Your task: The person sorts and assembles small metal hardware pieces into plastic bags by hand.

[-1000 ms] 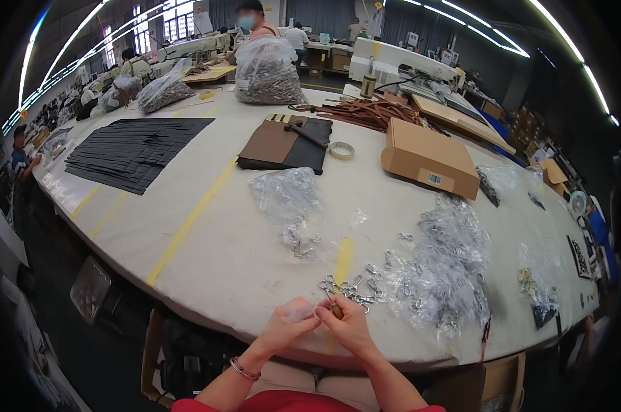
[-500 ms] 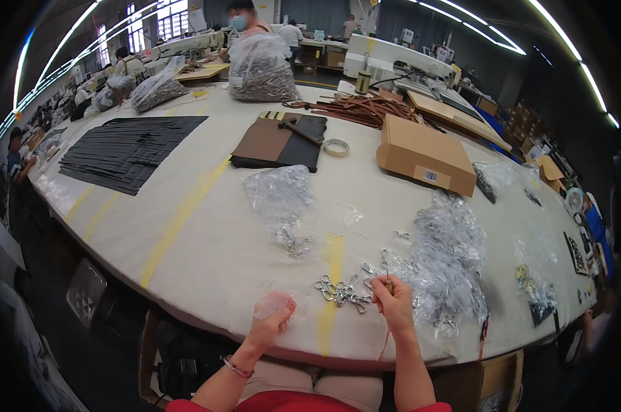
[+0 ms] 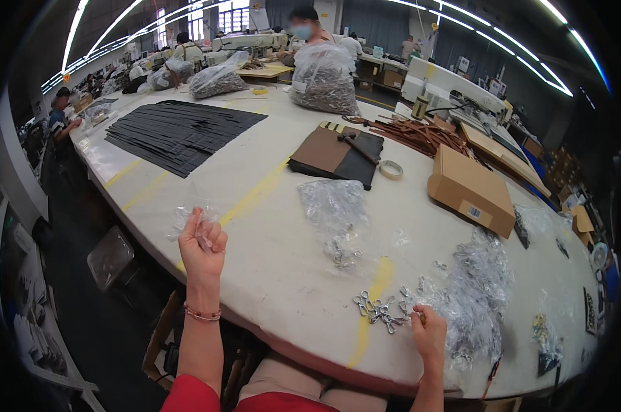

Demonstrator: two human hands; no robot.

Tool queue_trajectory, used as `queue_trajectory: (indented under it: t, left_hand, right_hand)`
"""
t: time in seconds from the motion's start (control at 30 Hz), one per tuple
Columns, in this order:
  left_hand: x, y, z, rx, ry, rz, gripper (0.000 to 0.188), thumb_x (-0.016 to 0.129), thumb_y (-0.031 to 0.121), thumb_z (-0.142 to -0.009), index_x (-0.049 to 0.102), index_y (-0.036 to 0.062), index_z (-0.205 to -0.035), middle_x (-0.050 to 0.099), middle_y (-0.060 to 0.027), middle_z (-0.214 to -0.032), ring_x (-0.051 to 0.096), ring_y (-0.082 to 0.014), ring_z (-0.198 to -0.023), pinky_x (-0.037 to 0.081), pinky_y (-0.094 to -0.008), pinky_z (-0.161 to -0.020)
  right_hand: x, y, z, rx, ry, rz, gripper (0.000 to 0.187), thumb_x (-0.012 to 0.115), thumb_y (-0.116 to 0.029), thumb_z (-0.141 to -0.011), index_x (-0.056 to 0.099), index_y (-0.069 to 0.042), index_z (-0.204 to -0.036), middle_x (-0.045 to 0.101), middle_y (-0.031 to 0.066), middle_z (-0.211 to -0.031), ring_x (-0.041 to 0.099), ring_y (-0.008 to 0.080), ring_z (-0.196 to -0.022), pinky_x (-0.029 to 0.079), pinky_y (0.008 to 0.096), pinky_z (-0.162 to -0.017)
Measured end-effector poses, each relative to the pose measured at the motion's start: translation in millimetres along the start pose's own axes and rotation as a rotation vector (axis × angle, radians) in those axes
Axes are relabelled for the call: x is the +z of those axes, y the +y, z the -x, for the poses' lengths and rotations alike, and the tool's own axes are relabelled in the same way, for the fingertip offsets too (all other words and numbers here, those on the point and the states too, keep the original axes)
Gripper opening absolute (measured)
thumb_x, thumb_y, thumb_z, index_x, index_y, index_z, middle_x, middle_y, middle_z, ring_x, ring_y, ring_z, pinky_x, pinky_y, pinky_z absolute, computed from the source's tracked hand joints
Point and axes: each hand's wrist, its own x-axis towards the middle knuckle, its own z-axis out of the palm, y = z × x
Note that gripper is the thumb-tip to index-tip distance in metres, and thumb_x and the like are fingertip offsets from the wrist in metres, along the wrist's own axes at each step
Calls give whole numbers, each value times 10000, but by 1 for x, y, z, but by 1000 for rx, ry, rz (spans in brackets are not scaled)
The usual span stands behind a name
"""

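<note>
My left hand (image 3: 202,244) is raised over the left part of the table, its fingers closed on a crumpled clear plastic bag (image 3: 181,223). My right hand (image 3: 429,333) is closed in a pinch beside a loose pile of silvery metal snap hooks (image 3: 378,309); what its fingertips hold, if anything, is too small to make out. Just beyond that hand lies a large heap of clear plastic bags (image 3: 481,292). A flatter clear bag (image 3: 334,206), with a few metal hooks at its near end, rests on the table between my hands.
Farther off lie black strips (image 3: 180,134), a hammer (image 3: 358,149) on a brown-and-black stack, a tape roll (image 3: 391,170), a cardboard box (image 3: 472,192) and brown straps (image 3: 413,134). Filled bags (image 3: 323,86) stand behind. A stool (image 3: 110,250) is left of the table edge.
My left hand has swung left and up with the clear bag. My right hand stays beside the snap hooks; the thin pointed thing above its fingers no longer shows. The view has turned left.
</note>
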Motion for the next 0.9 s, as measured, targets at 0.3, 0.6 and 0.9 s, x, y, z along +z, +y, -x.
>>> queue_trajectory:
  t: [0.3,0.6,0.9]
  left_hand:
    - [-20,-90,90,-464,45,-325,50,528,140,-814,497,104,-832,359,62,-530,263,-41,-376,207,-190,-353]
    - [-35,-117,113,-304,-74,-678,58,544,96,-795,494,66,-790,406,25,-513,364,-54,-404,280,-201,-369]
    - [-38,-117,115,-290,-94,-756,49,542,88,-795,498,68,-802,446,38,-607,379,-27,-475,287,-169,-413]
  right_hand:
    - [16,-10,-15,-175,21,-60,118,600,-80,-688,590,-21,-790,575,125,-667,561,235,-588,427,309,-554]
    - [6,-29,-26,-72,-56,-22,136,584,-128,-709,595,-46,-818,590,112,-702,573,277,-651,445,339,-593]
    - [23,7,-58,-97,14,192,109,531,-141,-745,568,-44,-777,586,133,-670,569,320,-649,438,397,-597]
